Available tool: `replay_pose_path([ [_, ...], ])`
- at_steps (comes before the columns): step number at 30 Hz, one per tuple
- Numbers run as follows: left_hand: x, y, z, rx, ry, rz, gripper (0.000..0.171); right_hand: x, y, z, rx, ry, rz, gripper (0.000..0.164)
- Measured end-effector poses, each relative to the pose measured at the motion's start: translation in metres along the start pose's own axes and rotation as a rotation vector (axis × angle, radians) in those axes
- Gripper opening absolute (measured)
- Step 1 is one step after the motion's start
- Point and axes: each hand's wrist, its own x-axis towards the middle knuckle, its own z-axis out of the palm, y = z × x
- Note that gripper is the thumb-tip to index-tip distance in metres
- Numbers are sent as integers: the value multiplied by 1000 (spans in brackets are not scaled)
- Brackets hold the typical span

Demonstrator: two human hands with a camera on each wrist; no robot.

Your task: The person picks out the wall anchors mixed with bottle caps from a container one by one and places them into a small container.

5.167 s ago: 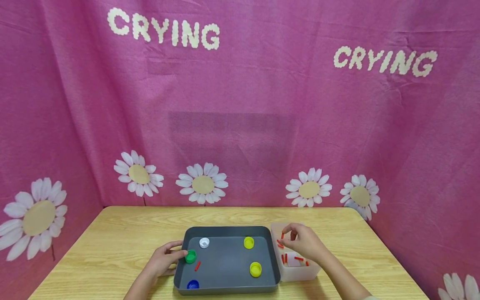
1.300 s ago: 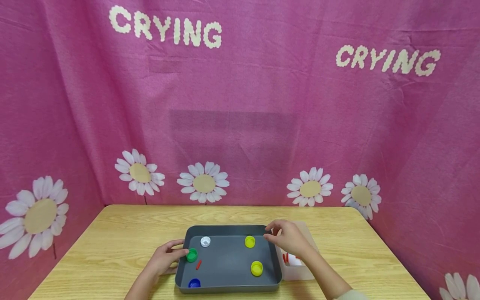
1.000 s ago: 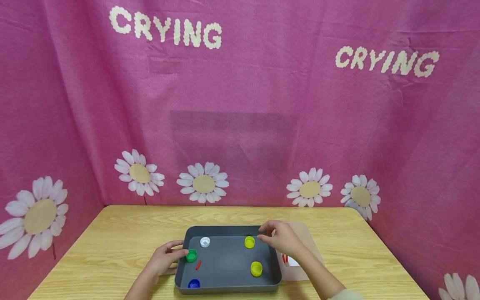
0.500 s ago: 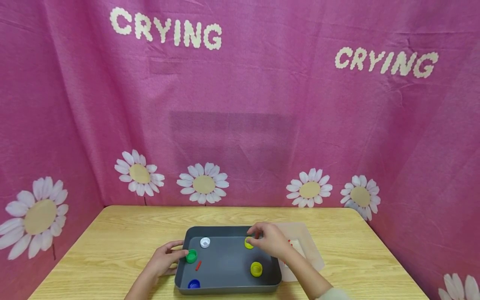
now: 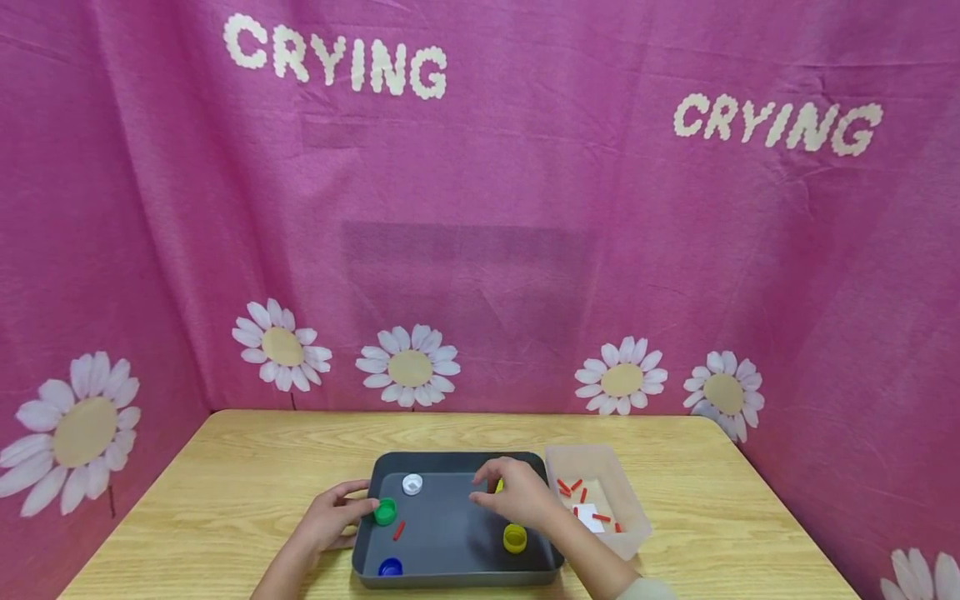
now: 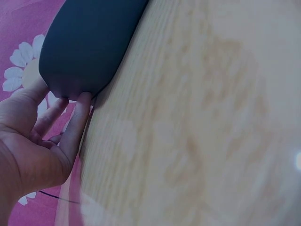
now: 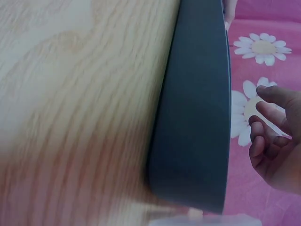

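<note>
A dark grey tray [image 5: 457,575] lies on the table. My left hand [image 5: 333,518] grips its left wall, thumb over the rim beside a green bottle cap [image 5: 386,511]; in the left wrist view, fingertips [image 6: 84,97] touch the outer wall. My right hand [image 5: 517,493] hovers over the tray's right half, thumb and forefinger apart and nothing visible between them. It partly covers a yellow bottle cap [image 5: 500,484]. A second yellow cap [image 5: 514,538], a white cap [image 5: 412,484], a blue cap [image 5: 391,567] and a short red stick [image 5: 399,531] are inside the tray.
Right of the tray stands a translucent plastic box [image 5: 633,508] with several short red sticks [image 5: 601,517] and a white piece [image 5: 588,517] in it. A pink curtain [image 5: 480,283] with printed daisies hangs behind the wooden table [image 5: 247,467].
My right hand, earlier at the box with a red stick near its fingers, has moved left over the tray, past the far yellow cap. My left hand keeps its place on the tray.
</note>
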Motion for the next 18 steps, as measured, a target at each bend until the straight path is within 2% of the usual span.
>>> replay_pose_path([
  [11, 1, 0, 0, 16, 6, -12, 56, 8, -4, 25, 66, -10, -38, 20],
  [18, 0, 1, 0, 9, 5, -8, 56, 12, -14, 41, 113, -19, 7, 21],
])
